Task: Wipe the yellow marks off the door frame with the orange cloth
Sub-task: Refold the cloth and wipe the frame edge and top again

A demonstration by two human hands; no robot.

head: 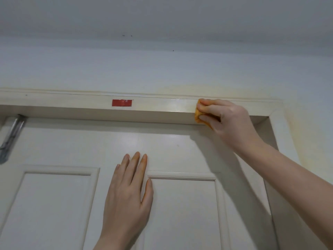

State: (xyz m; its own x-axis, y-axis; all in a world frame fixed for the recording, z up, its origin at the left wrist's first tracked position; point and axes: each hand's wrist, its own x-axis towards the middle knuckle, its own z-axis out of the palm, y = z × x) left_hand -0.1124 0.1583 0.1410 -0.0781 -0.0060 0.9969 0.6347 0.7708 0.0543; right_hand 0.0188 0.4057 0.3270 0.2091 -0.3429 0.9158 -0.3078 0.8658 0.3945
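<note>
The cream door frame (72,107) runs across the top of the doorway. My right hand (225,118) grips a bunched orange cloth (197,117) and presses it against the frame's top bar near its right end. Faint yellow staining (207,91) tints the frame and the wall around that corner and down the right jamb. My left hand (128,193) lies flat on the white door, fingers straight and pointing up, between its two recessed panels.
A red piece of tape (121,103) is stuck on the frame's top bar, left of the cloth. A metal door closer arm (10,138) hangs at the upper left of the white door (54,204). White wall and ceiling fill the space above.
</note>
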